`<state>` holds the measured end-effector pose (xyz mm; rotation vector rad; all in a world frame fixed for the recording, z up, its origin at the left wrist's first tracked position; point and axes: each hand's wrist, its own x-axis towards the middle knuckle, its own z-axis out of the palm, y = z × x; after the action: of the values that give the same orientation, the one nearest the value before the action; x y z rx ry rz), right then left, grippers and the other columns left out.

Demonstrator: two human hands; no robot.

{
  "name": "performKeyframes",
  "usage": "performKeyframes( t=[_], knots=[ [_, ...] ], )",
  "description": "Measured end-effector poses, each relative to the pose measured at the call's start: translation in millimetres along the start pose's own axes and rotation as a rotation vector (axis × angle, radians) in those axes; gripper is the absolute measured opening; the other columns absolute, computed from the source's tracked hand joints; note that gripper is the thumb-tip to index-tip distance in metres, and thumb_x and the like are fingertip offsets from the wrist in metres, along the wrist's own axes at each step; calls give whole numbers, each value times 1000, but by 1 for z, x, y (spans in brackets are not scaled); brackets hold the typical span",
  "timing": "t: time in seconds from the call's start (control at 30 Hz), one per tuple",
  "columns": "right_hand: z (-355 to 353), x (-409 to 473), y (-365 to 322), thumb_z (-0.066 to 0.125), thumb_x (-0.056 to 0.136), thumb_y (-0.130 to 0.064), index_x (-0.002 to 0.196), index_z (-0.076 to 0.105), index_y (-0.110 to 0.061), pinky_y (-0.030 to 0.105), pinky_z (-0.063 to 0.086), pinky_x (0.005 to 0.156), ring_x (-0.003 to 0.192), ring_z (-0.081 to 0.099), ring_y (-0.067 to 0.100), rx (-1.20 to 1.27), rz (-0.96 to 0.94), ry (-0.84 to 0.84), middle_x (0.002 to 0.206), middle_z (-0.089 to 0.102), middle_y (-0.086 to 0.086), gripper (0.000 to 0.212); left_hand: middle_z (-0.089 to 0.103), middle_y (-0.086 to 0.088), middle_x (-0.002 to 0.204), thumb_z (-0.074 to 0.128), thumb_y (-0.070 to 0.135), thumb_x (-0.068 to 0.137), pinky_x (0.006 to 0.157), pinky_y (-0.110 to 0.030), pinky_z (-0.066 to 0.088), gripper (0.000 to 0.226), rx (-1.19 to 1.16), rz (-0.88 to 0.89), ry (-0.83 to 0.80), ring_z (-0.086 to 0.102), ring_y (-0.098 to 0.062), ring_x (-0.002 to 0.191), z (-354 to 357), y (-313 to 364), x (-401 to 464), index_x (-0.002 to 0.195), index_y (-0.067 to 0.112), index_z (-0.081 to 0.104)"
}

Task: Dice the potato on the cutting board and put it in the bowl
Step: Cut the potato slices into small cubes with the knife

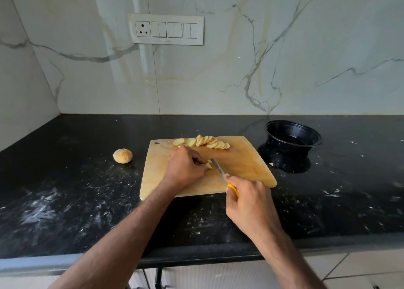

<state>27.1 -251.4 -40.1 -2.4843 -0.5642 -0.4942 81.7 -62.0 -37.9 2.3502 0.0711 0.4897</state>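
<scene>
Wooden cutting board (240, 164): lay on the black countertop (65, 179). Potato slices (203, 142): fanned in a row along the board's far edge. Left hand (185, 168): fingers curled, pinching a small stack of potato pieces (209, 165) at mid-board. Right hand (251, 201): gripped the yellow-handled knife (220, 173), blade angled against the pieces, possibly mid-cut. Black bowl (293, 135): stood right of the board, just apart; contents hard to tell. Whole potato (122, 155): rested left of the board. Switch panel (166, 29): on the marble wall.
</scene>
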Motion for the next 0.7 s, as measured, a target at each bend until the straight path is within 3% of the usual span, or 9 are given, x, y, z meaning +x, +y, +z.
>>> performKeyframes(
  t=[0.07, 0.23, 0.43, 0.7],
  knots=[
    [4, 4, -4, 66, 93, -24, 127, 69, -21, 16, 58, 67, 70, 71, 9, 4, -16, -18, 92, 77, -4, 34, 77, 8, 85, 79, 11, 77, 74, -23, 57, 14, 4, 7, 13, 67, -3, 75, 1, 0, 0, 88, 18, 83],
    [11, 12, -11, 62, 95, -27, 128, 68, -22, 28, 61, 72, 76, 73, 16, -27, -18, -17, 93, 77, 0, 34, 76, 8, 82, 80, 12, 79, 77, -32, 58, 9, 18, 5, 17, 66, -6, 76, 1, 0, 0, 85, 18, 83],
    [15, 15, -11, 59, 97, -25, 130, 65, -22, 34, 60, 79, 79, 71, 18, -57, -24, -48, 95, 76, 2, 34, 73, 9, 82, 81, 14, 78, 82, -40, 57, 7, 24, -1, 4, 66, -12, 80, 2, -1, 2, 83, 19, 82],
    [21, 25, -18, 62, 91, -15, 116, 66, -19, 35, 52, 81, 77, 63, 20, -125, -50, -86, 88, 71, 1, 25, 74, 10, 83, 80, 16, 79, 86, -45, 55, 7, 27, -4, -31, 66, -16, 85, 3, -4, 4, 79, 23, 81]
  ],
)
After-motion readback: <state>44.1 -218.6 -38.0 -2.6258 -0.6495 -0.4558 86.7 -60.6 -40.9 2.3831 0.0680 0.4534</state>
